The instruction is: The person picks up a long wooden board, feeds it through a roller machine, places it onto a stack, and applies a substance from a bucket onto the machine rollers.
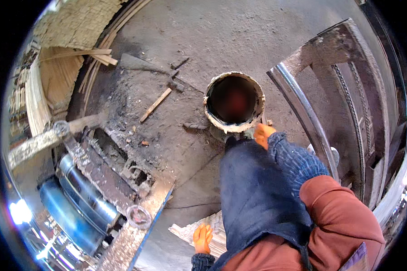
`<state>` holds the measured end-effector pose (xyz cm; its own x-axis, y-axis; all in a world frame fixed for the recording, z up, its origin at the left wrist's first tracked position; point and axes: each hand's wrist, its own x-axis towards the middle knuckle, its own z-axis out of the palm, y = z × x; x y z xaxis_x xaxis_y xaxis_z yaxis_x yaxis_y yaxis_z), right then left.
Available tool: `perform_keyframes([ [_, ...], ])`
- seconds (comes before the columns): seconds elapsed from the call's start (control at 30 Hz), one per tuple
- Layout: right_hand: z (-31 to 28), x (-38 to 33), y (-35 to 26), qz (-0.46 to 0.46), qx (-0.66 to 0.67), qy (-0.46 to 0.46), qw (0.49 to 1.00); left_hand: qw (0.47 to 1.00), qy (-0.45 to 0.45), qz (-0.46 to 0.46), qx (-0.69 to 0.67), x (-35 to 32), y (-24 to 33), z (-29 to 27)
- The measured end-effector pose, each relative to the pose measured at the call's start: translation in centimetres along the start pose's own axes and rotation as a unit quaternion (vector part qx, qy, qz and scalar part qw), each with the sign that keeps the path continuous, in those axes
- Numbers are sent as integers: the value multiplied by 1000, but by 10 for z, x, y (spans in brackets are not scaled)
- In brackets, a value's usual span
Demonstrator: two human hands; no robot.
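A round bucket [207, 107] with a pale, crusted rim stands in front of my legs, and its inside is dark. My right hand [262, 135], in an orange glove, is closed beside the bucket's near right rim. What its fingers grip there is too small to make out. Lower down, at my left side, my left hand [202, 238] wears an orange glove too. Its fingers are loosely bent and apart, with nothing in them. Thin pale wood sheets [185, 231] lie just beyond that hand. A dark apron [257, 189] covers my front.
On the left is a crusted machine with blue-sheened rollers [70, 217] and a small handwheel [139, 217]. Stacked wood sheets [61, 79] fill the far left. A wooden stick [155, 105] lies on the dirty floor. At right stands a metal frame [348, 49] with a shiny roller [298, 101] and chains.
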<state>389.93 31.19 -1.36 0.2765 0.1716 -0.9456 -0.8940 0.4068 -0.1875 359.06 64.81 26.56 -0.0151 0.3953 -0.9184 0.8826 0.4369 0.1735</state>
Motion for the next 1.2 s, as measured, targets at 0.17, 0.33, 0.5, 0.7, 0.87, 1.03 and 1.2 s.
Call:
perform_keyframes([
  [0.17, 41, 76, 45, 51, 158, 139, 976, 999, 9, 39, 25, 35, 72, 3],
  [0.33, 69, 126, 64, -50, 462, 122, 877, 996, 2, 55, 74, 53, 130, 10],
  [0.5, 65, 113, 63, -65, 415, 96, 903, 989, -56, 77, 115, 78, 158, 30],
  [0.7, 50, 98, 51, -31, 323, 81, 943, 946, -243, 192, 100, 196, 179, 142],
  [0.87, 43, 89, 48, -3, 172, 63, 983, 946, -266, 175, 64, 301, 235, 279],
  [1.03, 14, 58, 38, 6, 58, 45, 997, 945, -221, 234, -57, 338, 320, 354],
  [1.2, -10, 37, 35, -25, 11, 87, 996, 880, -312, 337, 122, 334, 383, 400],
])
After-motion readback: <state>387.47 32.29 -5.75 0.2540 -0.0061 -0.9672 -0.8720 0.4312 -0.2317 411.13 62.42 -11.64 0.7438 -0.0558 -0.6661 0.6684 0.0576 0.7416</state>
